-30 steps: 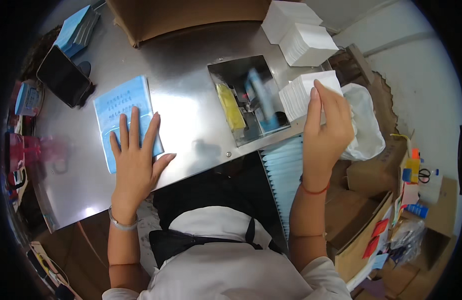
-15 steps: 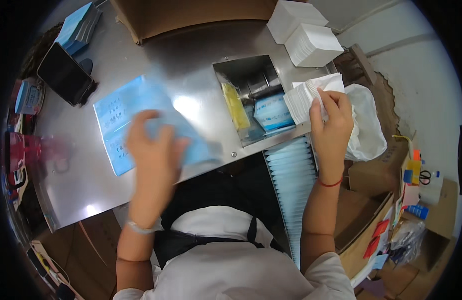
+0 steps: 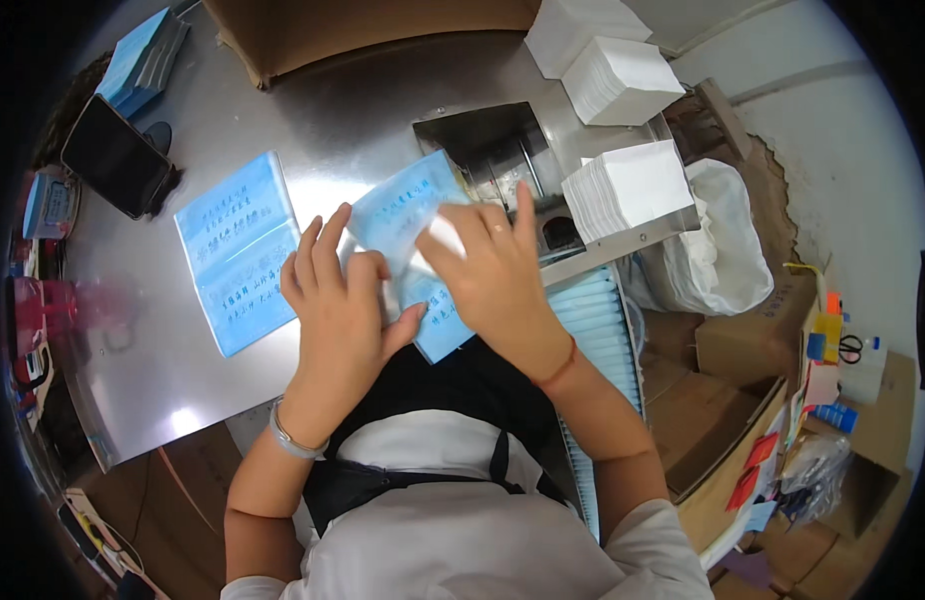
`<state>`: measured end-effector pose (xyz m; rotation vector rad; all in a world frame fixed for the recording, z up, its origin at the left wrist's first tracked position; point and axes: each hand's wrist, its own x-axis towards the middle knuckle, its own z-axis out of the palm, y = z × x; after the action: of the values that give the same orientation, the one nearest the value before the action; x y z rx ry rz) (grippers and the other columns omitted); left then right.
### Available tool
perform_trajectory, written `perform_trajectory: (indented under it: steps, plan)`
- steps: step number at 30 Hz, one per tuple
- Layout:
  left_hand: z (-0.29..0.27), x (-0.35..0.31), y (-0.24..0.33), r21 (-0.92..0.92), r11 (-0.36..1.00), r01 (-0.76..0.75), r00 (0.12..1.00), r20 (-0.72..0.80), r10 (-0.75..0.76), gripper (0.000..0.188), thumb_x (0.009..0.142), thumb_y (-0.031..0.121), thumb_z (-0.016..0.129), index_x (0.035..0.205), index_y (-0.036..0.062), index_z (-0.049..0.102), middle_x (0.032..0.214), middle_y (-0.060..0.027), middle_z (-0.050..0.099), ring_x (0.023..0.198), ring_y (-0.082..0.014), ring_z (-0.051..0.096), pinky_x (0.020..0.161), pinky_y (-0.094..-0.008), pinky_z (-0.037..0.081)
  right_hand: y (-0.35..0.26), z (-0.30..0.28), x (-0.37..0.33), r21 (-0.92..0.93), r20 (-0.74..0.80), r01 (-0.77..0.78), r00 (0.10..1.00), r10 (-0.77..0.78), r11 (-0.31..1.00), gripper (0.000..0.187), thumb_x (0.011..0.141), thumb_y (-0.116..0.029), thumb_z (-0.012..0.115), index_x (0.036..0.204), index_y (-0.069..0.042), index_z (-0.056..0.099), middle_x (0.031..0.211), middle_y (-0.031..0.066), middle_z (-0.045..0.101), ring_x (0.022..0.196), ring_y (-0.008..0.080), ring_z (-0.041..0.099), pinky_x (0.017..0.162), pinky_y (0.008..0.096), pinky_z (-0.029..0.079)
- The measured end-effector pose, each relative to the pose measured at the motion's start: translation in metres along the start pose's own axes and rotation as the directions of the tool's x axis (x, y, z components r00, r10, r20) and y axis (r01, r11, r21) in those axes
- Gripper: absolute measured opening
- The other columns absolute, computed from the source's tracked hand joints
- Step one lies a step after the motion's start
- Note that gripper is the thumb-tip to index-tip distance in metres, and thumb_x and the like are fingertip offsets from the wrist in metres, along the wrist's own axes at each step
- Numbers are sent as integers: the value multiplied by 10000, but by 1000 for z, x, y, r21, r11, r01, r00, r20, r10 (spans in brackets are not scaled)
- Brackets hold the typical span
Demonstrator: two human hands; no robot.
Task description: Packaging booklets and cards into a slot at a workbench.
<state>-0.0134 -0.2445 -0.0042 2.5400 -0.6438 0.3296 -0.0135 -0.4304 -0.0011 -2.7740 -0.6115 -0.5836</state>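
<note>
A blue printed plastic sleeve (image 3: 413, 195) lies aslant between my hands, over the near left part of a metal well. My left hand (image 3: 338, 300) has its thumb and bent forefinger closed at the sleeve's left edge, with the other fingers apart. My right hand (image 3: 498, 285) lies over the sleeve, thumb and fingers at a white napkin piece (image 3: 441, 238) that shows partly beneath them; one finger sticks up. Motion blurs some of this. Left of my hands, a flat pile of blue sleeves (image 3: 238, 250) rests on the steel table. A stack of white napkins (image 3: 628, 190) sits right of the well.
More napkin stacks (image 3: 623, 80) stand at the back right, near a large cardboard box (image 3: 373, 40). A phone (image 3: 118, 155) leans on a stand at the left. Below the table edge runs a row of light-blue packs (image 3: 593, 330). A white bag (image 3: 728, 250) hangs at the right.
My right hand has moved left from the napkin stack to meet my left hand. A blue sleeve has come off the pile toward the right. Yellow and blue packs in the well no longer show.
</note>
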Motion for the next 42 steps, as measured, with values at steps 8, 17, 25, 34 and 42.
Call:
perform_trajectory:
  steps: [8, 17, 25, 34, 42]
  plan:
    - [0, -1, 14, 13, 992, -128, 985, 115, 126, 558, 708, 138, 816, 1229, 159, 620, 1524, -215, 331, 1386, -456, 316, 1066, -643, 274, 61, -56, -16, 15, -376, -293, 884, 277, 956, 224, 834, 2, 641, 1050, 38, 685, 1089, 138, 629, 1015, 308, 578, 892, 439, 482]
    - [11, 52, 14, 170, 920, -354, 924, 215, 316, 512, 760, 478, 756, 1050, 89, 592, 1471, -245, 411, 1222, -376, 468, 939, -550, 375, 67, -58, -11, -300, -233, -349, 929, 287, 888, 279, 841, -60, 706, 1097, 46, 676, 1005, 137, 586, 935, 325, 543, 785, 413, 489]
    - [11, 6, 17, 99, 995, -34, 979, 206, 13, 494, 823, 299, 705, 1263, 100, 601, 1420, -198, 484, 922, -269, 532, 753, -361, 424, 78, -61, -17, -226, -279, -400, 900, 334, 888, 258, 840, -23, 673, 1095, 11, 689, 993, 119, 583, 897, 304, 544, 795, 427, 476]
    - [1, -2, 22, 75, 997, -4, 973, 230, -13, 454, 804, 250, 646, 1225, 83, 603, 1454, -204, 466, 903, -270, 502, 815, -367, 403, 108, -87, -31, 109, -166, -352, 916, 366, 929, 374, 743, 43, 644, 1106, -29, 699, 1073, 140, 607, 970, 305, 578, 819, 408, 473]
    - [-5, 17, -4, -155, 976, -154, 958, 219, 185, 514, 754, 67, 684, 1262, 100, 614, 1375, -194, 495, 898, -319, 596, 782, -412, 482, -35, -24, -48, 65, -15, 58, 998, -58, 996, 306, 855, -116, 625, 1148, -37, 660, 1038, 168, 649, 968, 333, 651, 1075, 535, 380]
